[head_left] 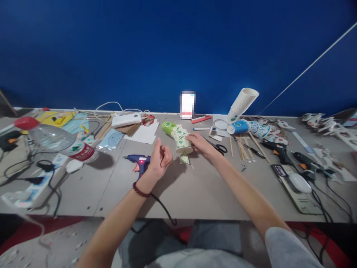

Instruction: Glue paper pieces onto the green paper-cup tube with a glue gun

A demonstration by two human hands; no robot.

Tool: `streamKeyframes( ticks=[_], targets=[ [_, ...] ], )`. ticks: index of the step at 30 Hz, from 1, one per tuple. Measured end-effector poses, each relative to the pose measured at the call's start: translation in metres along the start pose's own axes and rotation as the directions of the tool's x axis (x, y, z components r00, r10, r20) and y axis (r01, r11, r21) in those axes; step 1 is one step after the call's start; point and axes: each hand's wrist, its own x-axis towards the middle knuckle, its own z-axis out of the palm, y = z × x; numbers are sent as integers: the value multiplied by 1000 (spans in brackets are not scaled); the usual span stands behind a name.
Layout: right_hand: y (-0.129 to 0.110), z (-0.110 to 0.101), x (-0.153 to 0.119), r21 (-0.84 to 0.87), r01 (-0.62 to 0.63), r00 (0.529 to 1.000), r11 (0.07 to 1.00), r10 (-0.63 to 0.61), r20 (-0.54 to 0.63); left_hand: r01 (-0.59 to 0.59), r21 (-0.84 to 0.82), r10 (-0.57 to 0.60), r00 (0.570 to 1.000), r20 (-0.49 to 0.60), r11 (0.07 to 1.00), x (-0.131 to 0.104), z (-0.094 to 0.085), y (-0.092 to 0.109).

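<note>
A row of nested paper cups [181, 137] lies on the table in front of me, white with green print and a bright green cup [168, 128] at its far end. A green fishtail-shaped paper piece [184, 158] shows at the near end. My right hand [201, 144] grips the near cup from the right; its thumb is partly hidden. To the left of the cups, my left hand [161, 159] is raised apart from them, fingers curled, thumb up, with nothing visible in it. Beside it lies a blue hot glue gun [139, 160] with a red light on.
A plastic bottle [60, 141] and a power strip [47, 182] are at left. A tall cup stack [243, 104], blue cup row [240, 127], scissors [220, 148], wooden sticks [245, 148], dark glue guns [279, 150] and a phone [295, 193] are at right.
</note>
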Motion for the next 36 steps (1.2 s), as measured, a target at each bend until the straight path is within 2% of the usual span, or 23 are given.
streamKeyframes(
  ticks=[6,8,10,13,16,17,19,21,23,27,31,36],
  targets=[
    [5,4,-7,-117,93,995,989,-96,-20,-13,27,12,999,44,1000,1,0,1],
    [1,1,-9,-226,118,991,967,-127,-26,-11,36,10,999,37,999,2,0,1],
    [-6,-7,-11,-412,155,980,898,-193,-53,-8,69,8,1000,2,998,3,-1,-2],
    [-20,-33,-9,-700,151,920,698,-357,-158,-39,147,48,997,-59,988,1,0,-6],
    [-28,-71,-7,-828,-32,876,559,-383,-293,-100,176,110,993,-49,979,-3,3,-6],
    [-29,-85,-5,-848,-85,881,523,-358,-309,-112,175,122,991,-48,978,-4,4,-6],
    [-27,-112,-2,-868,-92,917,489,-298,-265,-119,178,131,990,-58,977,-5,5,-4],
    [-22,-132,2,-880,-44,950,473,-253,-184,-117,184,133,988,-80,976,-4,5,-3],
    [-16,-143,6,-885,-3,971,466,-211,-115,-111,187,128,988,-86,976,-2,5,-3],
    [-9,-140,13,-906,-23,984,422,-150,-95,-109,177,118,992,-44,978,-2,3,-4],
    [-5,-130,17,-920,-54,976,387,-173,-130,-103,174,106,994,-5,979,-4,5,-4],
    [-3,-128,16,-927,-48,969,373,-207,-133,-113,189,112,994,16,976,-5,7,-3]
  ],
)
